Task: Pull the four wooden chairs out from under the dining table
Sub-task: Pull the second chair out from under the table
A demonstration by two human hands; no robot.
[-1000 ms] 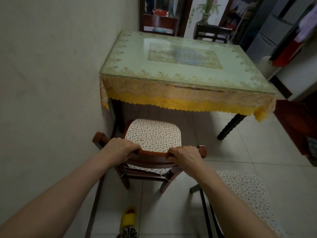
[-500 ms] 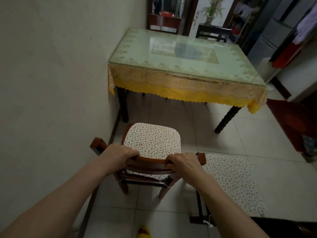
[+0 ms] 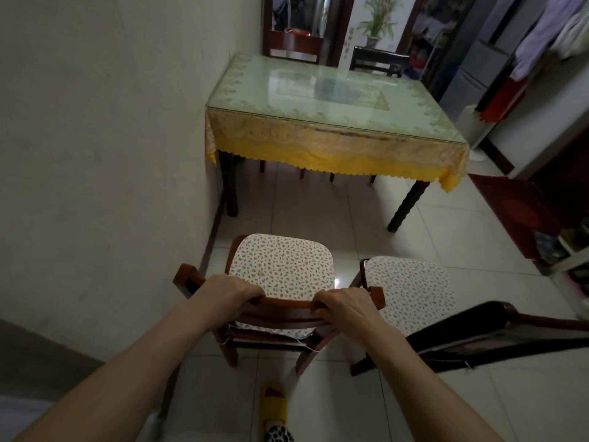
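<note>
Head view, looking down past two bare arms at the dining table (image 3: pixel 334 103) with its yellow cloth.

Two chairs out so far, by the look of it. Red-brown chair (image 3: pixel 280 291) well clear of the table, on the near side of it, close to the wall. Second chair (image 3: pixel 411 288) also well clear of the table, just beside the first one, on the side away from the wall. Dark curved back (image 3: pixel 497 333) of that second chair nearest the camera.

Two more chairs left to pull, most likely. Far chair (image 3: pixel 376 60) at the table's far edge, only its dark back showing above the top. Another red-brown chair back (image 3: pixel 291 43) at the far edge too, nearer the wall. Thin legs peeking out below the yellow cloth, so those two probably tucked under. About halfway done.

Left hand (image 3: pixel 223 296) wrapped over the top rail of the red-brown chair, at the end nearer the wall. Right hand (image 3: pixel 342 306) wrapped over the same rail, at the other end. Fingers (image 3: pixel 322 303) curled tight around the wood, knuckles up, rail running between both hands. Flowery seat cushion (image 3: pixel 282 266) just past the fingers, on the table side of the rail.

Yellow slipper (image 3: pixel 274 401) on the floor, behind the chair, far from the table.
</note>
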